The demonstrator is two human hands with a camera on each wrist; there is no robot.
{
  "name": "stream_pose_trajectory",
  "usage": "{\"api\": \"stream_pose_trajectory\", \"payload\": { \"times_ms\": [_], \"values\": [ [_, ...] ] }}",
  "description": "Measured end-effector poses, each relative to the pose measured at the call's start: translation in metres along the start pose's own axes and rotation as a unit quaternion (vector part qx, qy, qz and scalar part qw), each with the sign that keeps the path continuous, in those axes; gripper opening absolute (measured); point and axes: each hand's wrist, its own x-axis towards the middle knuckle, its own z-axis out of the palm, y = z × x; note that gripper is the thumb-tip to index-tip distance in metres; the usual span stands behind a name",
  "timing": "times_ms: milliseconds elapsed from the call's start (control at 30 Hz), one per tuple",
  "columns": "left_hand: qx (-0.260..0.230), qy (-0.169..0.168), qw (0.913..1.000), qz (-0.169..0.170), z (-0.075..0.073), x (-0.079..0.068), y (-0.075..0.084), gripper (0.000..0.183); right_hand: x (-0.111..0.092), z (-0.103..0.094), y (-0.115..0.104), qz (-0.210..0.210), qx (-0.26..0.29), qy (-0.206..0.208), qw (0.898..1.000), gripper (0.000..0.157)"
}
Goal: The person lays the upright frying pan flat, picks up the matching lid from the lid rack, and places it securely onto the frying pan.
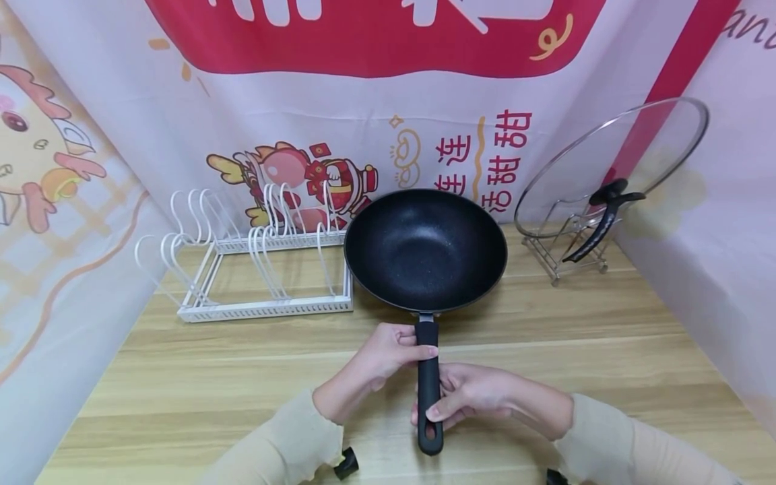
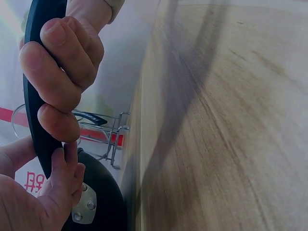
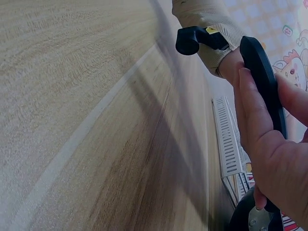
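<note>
A black frying pan (image 1: 424, 252) with a deep round bowl points away from me, its long black handle (image 1: 429, 384) toward me. My left hand (image 1: 388, 353) pinches the handle near the bowl, thumb on top. Further down, close to the hanging hole, my right hand (image 1: 469, 397) grips the handle from the right with its thumb over it. From below in the left wrist view, the right hand's fingers (image 2: 62, 62) curl against the handle's underside, and a riveted metal bracket (image 2: 85, 204) joins the handle to the bowl.
Left of the pan stands a white rack (image 1: 267, 310) with upright wire loops. At the right, a glass lid (image 1: 606, 162) with a black knob leans in a small metal stand (image 1: 560, 266). Printed cloth (image 1: 339, 101) hangs behind the wooden table (image 1: 242, 377).
</note>
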Motion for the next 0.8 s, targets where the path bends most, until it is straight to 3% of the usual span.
{"api": "stream_pose_trajectory", "payload": {
  "times_ms": [600, 800],
  "values": [
    [-0.021, -0.017, 0.9996, 0.013, 0.004, 0.000, -0.003, 0.026, -0.004, -0.007, 0.000, -0.008, 0.010, -0.030, 0.999, 0.032],
    [-0.066, -0.029, 0.9974, 0.000, 0.007, 0.001, -0.002, 0.035, -0.008, -0.014, 0.000, -0.018, 0.015, -0.053, 0.998, 0.027]
  ]
}}
